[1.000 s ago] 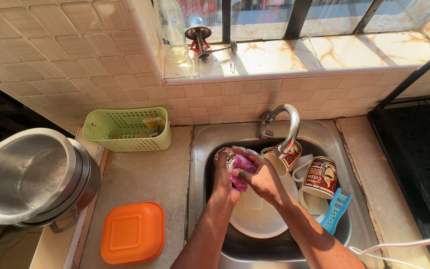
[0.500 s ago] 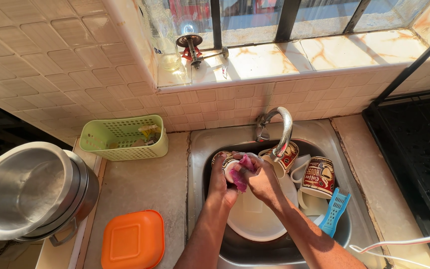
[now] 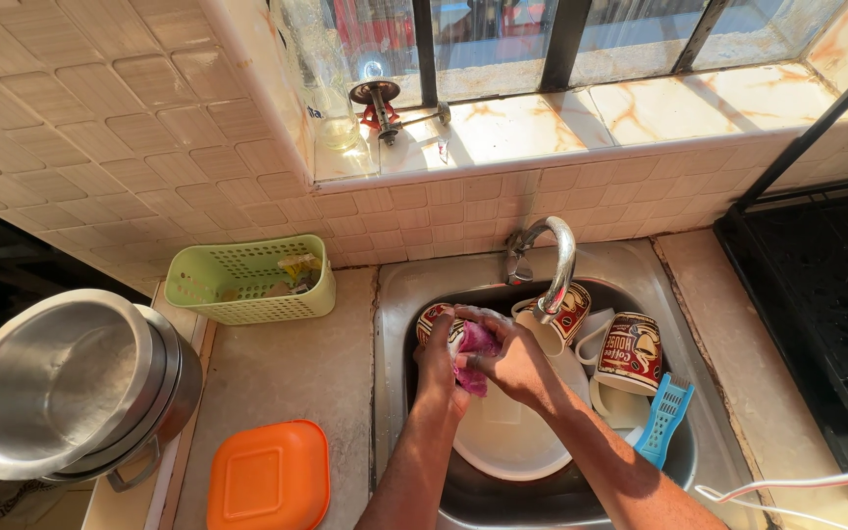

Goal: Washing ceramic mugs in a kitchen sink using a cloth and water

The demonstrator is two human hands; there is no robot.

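My left hand [image 3: 436,361] grips a mug [image 3: 441,322] while my right hand [image 3: 507,358] scrubs it with a pink cloth [image 3: 476,345]; two mugs [image 3: 630,348] and a plate [image 3: 507,437] wait unwashed.

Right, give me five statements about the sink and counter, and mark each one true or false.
1. The left hand holds a mug over the sink. True.
2. The right hand presses a pink cloth against that mug. True.
3. The orange lid lies inside the sink. False: it lies on the counter, left of the sink.
4. The green basket stands against the tiled wall, left of the tap. True.
5. The steel pots sit on the window sill. False: they are at the far left, beside the counter.
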